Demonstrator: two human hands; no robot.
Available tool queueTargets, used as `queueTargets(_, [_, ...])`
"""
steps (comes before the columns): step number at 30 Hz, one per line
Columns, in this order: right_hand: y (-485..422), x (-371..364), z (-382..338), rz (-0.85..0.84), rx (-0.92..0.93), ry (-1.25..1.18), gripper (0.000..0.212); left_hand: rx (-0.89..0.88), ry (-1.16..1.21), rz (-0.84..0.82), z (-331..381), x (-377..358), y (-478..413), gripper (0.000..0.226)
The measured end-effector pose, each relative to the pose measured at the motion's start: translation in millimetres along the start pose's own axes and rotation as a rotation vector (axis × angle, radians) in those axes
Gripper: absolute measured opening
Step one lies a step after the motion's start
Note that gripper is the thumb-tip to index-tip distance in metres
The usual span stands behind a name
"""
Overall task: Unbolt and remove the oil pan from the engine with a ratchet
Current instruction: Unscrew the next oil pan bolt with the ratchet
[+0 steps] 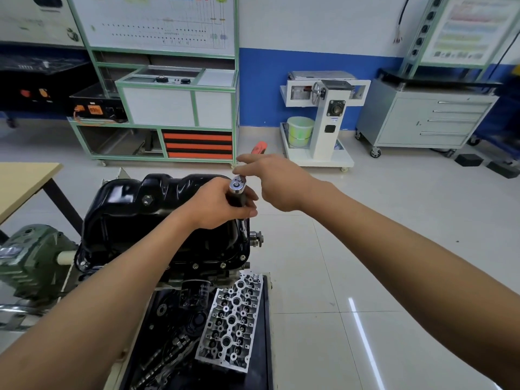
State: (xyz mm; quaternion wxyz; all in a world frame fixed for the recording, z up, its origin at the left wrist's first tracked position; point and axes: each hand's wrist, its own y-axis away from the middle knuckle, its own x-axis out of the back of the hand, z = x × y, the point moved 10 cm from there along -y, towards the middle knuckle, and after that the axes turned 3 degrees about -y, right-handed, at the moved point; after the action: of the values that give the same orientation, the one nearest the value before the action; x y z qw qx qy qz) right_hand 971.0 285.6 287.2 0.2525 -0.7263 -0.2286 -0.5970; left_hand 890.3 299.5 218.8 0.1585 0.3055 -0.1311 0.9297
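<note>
Ratchet (237,184) handle hidden in left hand (219,204); extension (243,227) end unclear; wall chart (157,21) text blurred.

Glossy black oil pan (146,209) atop engine (197,277); chrome ratchet (238,184) upright.
</note>
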Motion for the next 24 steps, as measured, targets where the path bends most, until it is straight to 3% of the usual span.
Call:
queueTargets(4, [-1.2,-4.2,-1.3,-0.005,0.036,-0.158,0.069,-0.012,0.027,-0.096,4.8,0.3,1.0,0.021])
queueTargets(7, [-0.6,-2.6,4.6,0.01,0.013,-0.108,0.061,-0.004,0.052,-0.138,5.9,0.4,0.1,0.022])
queueTargets(11, [3.2,5.4,5.9,0.036,-0.054,0.186,0.019,-0.017,0.04,-0.074,4.4,0.6,0.2,0.015])
queueTargets(13, [9.2,17.6,8.6,0.069,-0.154,0.272,0.008,-0.02,0.035,-0.008,3.2,0.4,0.2,0.013])
queueTargets(15, [15.1,22.7,6.3,0.065,-0.201,0.263,0.022,-0.04,0.023,0.061,5.4,0.8,0.0,0.013])
queueTargets(17, [18.5,9.8,0.4,-0.034,-0.201,0.098,0.041,-0.055,0.018,0.106,7.1,1.7,0.1,0.017])
queueTargets(20, [24.4,-4.6,-13.5,-0.116,-0.205,-0.141,0.045,-0.047,0.02,0.12,5.2,2.4,-0.9,0.013])
queueTargets(24, [20.4,10.8,-2.8,-0.052,-0.23,-0.096,0.045,-0.03,0.028,0.114,4.6,2.3,0.6,0.012])
